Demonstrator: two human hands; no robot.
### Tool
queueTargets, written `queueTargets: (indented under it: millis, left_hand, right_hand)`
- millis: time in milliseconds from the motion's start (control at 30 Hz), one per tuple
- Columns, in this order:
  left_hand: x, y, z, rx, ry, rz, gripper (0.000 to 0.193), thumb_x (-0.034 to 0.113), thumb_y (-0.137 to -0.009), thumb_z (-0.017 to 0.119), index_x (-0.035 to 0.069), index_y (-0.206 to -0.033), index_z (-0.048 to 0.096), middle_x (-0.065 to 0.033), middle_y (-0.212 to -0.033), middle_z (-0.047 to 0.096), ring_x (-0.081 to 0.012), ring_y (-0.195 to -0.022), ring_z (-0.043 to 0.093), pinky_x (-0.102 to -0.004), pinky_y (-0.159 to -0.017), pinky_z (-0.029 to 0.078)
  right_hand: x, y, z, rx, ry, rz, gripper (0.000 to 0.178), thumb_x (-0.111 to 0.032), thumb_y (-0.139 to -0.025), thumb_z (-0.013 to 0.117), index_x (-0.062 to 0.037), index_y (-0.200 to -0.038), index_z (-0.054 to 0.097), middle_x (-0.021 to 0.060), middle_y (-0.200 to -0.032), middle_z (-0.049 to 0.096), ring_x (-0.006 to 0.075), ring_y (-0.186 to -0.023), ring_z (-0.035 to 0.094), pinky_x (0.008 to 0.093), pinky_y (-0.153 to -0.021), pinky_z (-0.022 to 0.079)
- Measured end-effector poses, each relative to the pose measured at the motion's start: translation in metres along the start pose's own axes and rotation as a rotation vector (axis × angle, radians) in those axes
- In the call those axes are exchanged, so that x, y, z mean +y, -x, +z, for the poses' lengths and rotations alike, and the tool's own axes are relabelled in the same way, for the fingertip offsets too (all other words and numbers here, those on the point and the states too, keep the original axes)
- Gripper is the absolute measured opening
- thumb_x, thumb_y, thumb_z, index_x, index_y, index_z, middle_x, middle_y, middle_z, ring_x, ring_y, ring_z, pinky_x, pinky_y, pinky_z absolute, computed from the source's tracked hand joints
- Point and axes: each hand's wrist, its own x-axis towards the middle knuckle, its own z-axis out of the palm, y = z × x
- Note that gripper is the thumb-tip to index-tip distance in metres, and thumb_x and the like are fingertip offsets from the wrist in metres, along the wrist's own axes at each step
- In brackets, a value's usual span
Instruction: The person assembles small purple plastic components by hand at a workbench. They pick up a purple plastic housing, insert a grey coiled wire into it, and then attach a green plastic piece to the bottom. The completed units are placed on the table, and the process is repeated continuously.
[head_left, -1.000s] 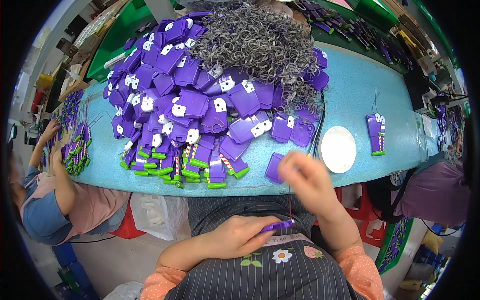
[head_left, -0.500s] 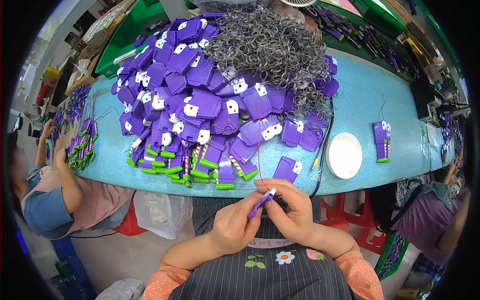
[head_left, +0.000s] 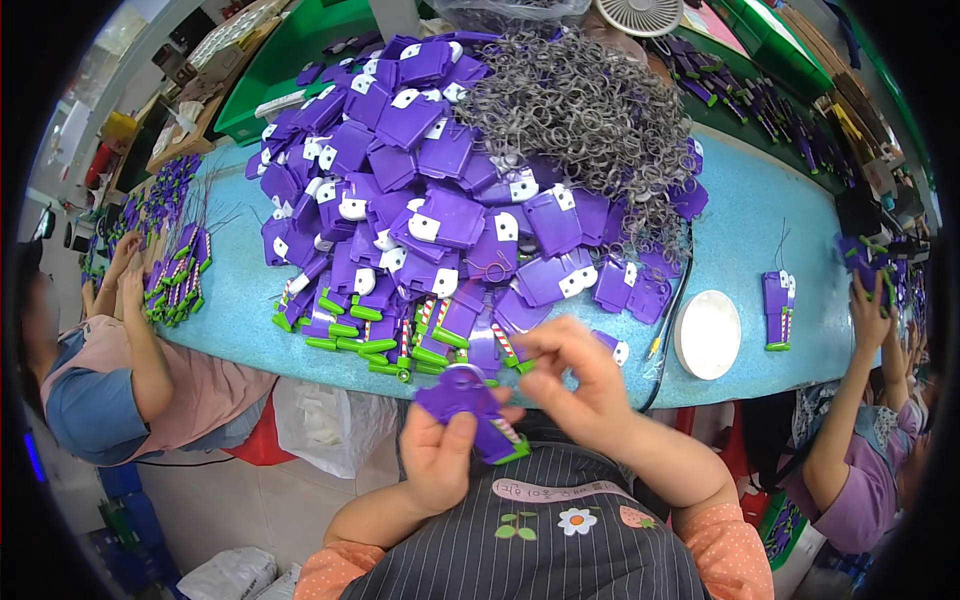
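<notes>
Blue table (head_left: 765, 200): pale fan (head_left: 640, 12) at far side; plastic bag (head_left: 335, 425), red stool (head_left: 262, 432) by near edge, left.

Below the bare left hand (head_left: 437, 467), a dark pinstriped apron (head_left: 540, 568) bears a pink patch (head_left: 560, 490), green leaves (head_left: 516, 526), white flower (head_left: 577, 521) and strawberry (head_left: 636, 516); sleeves (head_left: 735, 552) are orange, white-dotted.

The heap of cases (head_left: 440, 215) sits on the table (head_left: 760, 215), with the mound of rings (head_left: 585, 110) overlapping its right rear side, the fan (head_left: 640, 13) behind it to the right and the bin (head_left: 262, 80) behind it to the left. To the heap's right come the cable (head_left: 672, 318), the dish (head_left: 707, 335) and, farther out, a single piece (head_left: 776, 303); to its left lies a cluster of pieces (head_left: 180, 282). Before the heap are the left hand (head_left: 437, 452), with a held case (head_left: 455, 398) in it, the right hand (head_left: 575, 390) and, lower at its front left, a bag (head_left: 335, 430).
</notes>
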Motion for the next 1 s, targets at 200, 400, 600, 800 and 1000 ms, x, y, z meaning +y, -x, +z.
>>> queueTargets:
  millis: [200,400,600,800,1000]
  left_hand:
    - [0.008,0.005,-0.01,-0.029,-0.131,0.065,0.032,0.011,-0.097,0.038,-0.003,-0.125,0.032,-0.0244,-0.117,0.054,-0.0302,-0.099,0.062,-0.041,-0.088,0.05]
    - [0.011,0.005,-0.004,-0.144,-0.103,-0.066,0.031,0.008,-0.097,0.038,-0.003,-0.125,0.034,-0.0235,-0.12,0.053,-0.0304,-0.102,0.06,-0.0395,-0.089,0.049]
    - [0.004,-0.004,0.018,-0.258,0.006,-0.447,0.032,0.012,-0.095,0.045,-0.002,-0.123,0.038,-0.0242,-0.111,0.058,-0.0304,-0.095,0.064,-0.0398,-0.083,0.052]
    - [-0.025,-0.014,0.041,-0.413,0.03,-0.606,0.034,0.007,-0.094,0.042,-0.002,-0.126,0.037,-0.0222,-0.116,0.055,-0.0279,-0.101,0.061,-0.0365,-0.085,0.051]
    - [-0.019,-0.016,0.05,-0.384,-0.017,-0.587,0.035,0.004,-0.094,0.04,-0.002,-0.128,0.034,-0.0239,-0.115,0.055,-0.0298,-0.1,0.061,-0.0378,-0.085,0.051]
  right_hand:
    - [0.032,-0.059,0.004,0.085,1.036,-0.354,0.028,-0.012,-0.069,0.061,-0.0054,-0.096,0.064,0.0058,-0.084,0.051,0.0203,-0.075,0.053,0.0308,-0.055,0.045]
    - [-0.004,-0.031,-0.035,0.183,0.759,-0.314,0.018,-0.003,-0.069,0.066,-0.0027,-0.087,0.062,0.0083,-0.092,0.059,0.0257,-0.076,0.058,0.0323,-0.057,0.047]
    - [-0.031,0.077,-0.126,0.482,0.558,0.23,0.008,0.0,-0.076,0.066,0.0018,-0.074,0.059,0.0078,-0.071,0.06,0.0139,-0.057,0.051,0.0242,-0.053,0.038]
    - [0.007,0.109,-0.144,0.496,0.892,0.184,0.017,-0.007,-0.067,0.075,-0.001,-0.069,0.06,0.0098,-0.08,0.057,0.0249,-0.079,0.054,0.0327,-0.068,0.042]
    - [-0.009,0.111,-0.136,0.687,0.841,0.169,0.008,0.0,-0.073,0.067,0.0015,-0.076,0.06,0.012,-0.085,0.059,0.0209,-0.073,0.055,0.0288,-0.063,0.042]
